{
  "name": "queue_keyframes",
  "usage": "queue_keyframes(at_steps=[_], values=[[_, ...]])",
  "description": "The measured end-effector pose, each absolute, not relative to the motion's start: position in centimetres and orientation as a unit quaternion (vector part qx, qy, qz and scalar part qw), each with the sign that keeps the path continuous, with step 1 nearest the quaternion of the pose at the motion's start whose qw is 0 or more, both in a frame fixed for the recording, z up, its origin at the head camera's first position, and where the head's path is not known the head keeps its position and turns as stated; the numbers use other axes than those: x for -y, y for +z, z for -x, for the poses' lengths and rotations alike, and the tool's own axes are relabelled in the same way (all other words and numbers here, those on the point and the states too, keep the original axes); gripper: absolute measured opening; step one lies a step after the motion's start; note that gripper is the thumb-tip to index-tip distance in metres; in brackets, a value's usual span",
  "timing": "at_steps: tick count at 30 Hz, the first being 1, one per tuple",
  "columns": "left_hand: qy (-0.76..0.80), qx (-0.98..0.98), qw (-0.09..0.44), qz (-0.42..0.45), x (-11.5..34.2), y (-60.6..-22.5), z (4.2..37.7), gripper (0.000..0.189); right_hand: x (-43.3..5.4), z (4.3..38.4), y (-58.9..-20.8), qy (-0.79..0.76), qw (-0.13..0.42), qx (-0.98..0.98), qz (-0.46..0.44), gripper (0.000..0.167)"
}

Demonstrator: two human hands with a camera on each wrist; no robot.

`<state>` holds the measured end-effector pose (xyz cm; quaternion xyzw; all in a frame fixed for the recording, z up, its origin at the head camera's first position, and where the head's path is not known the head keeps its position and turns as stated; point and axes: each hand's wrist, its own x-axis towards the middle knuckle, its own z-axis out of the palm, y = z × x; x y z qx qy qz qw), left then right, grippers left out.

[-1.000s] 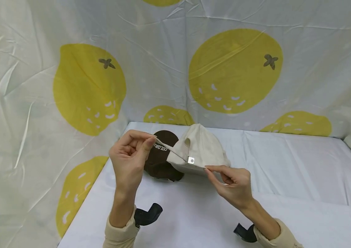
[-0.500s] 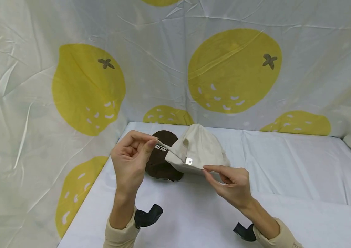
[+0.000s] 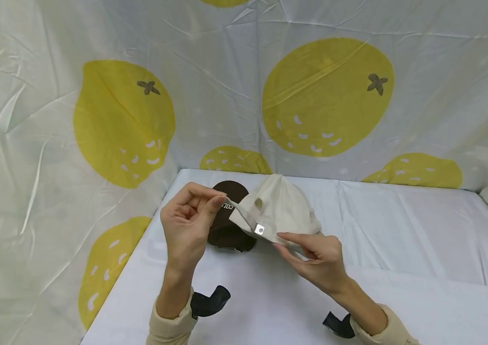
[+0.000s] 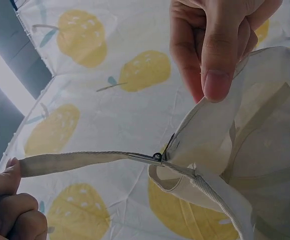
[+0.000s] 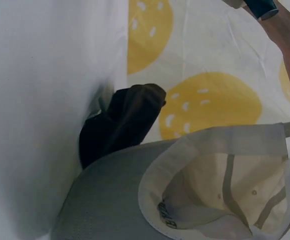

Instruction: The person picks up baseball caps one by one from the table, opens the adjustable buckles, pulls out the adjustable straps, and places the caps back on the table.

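A cream baseball cap [image 3: 287, 203] is held up, its back strap [image 4: 75, 162] drawn out through a metal buckle [image 3: 259, 229]. My left hand [image 3: 187, 225] pinches the strap's free end between thumb and fingertips. With thumb and forefinger, my right hand [image 3: 319, 258] pinches the cap's rim beside the buckle. The right wrist view shows the cap's inside, with its grey-looking brim [image 5: 112, 192] turned down toward the table. Behind the left hand lies a dark brown cap [image 3: 228, 232] with white lettering, partly covered by that hand and the cream cap.
The caps are over a table [image 3: 399, 230] covered in white cloth. A lemon-print curtain [image 3: 222, 110] hangs behind and along the left side. Black wrist-worn pieces [image 3: 211, 302] stick out from both sleeves.
My left hand has shifted slightly right, the right hand slightly left and down. The cap's rear edge has tilted lower with the buckle, and the strap shows more of its flat side.
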<state>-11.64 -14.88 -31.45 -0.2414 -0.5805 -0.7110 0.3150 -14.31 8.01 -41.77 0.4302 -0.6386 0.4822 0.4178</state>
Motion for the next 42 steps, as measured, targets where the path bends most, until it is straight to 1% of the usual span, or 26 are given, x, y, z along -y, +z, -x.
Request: queue_keyframes(at_steps=[2,5,10,14,18,21,24,30,38,42], values=[[-0.711,0.580,0.314,0.242,14.8,-31.5,11.7,0.007,-7.8,14.2,-41.7,0.471,0.422,0.638,-0.439,0.022],[-0.712,0.582,0.313,0.239,14.8,-31.5,11.6,0.013,-7.5,14.0,-41.4,0.440,0.440,0.640,-0.451,0.021],[-0.709,0.587,0.313,0.237,14.7,-31.6,11.6,0.012,-6.7,13.4,-40.7,0.382,0.490,0.640,-0.451,0.021],[-0.704,0.590,0.316,0.237,14.6,-31.6,11.6,0.010,-5.9,13.0,-40.2,0.368,0.510,0.634,-0.450,0.023],[-0.701,0.592,0.319,0.238,14.6,-31.6,11.5,0.013,-5.1,12.7,-40.0,0.353,0.530,0.631,-0.443,0.023],[-0.698,0.593,0.321,0.241,14.6,-31.6,11.4,0.012,-4.7,12.5,-40.0,0.353,0.535,0.632,-0.436,0.022],[-0.696,0.591,0.321,0.250,14.5,-31.5,11.3,0.006,-4.5,12.5,-40.1,0.356,0.534,0.634,-0.430,0.020],[-0.695,0.584,0.323,0.269,14.4,-31.4,11.2,0.014,-4.5,12.5,-40.0,0.351,0.542,0.637,-0.422,0.016],[-0.691,0.589,0.318,0.273,14.4,-31.4,11.1,0.015,-4.9,12.9,-39.3,0.340,0.569,0.628,-0.407,0.014],[-0.695,0.588,0.311,0.274,14.4,-31.4,11.0,0.011,-5.4,13.2,-39.0,0.341,0.576,0.625,-0.401,0.017]])
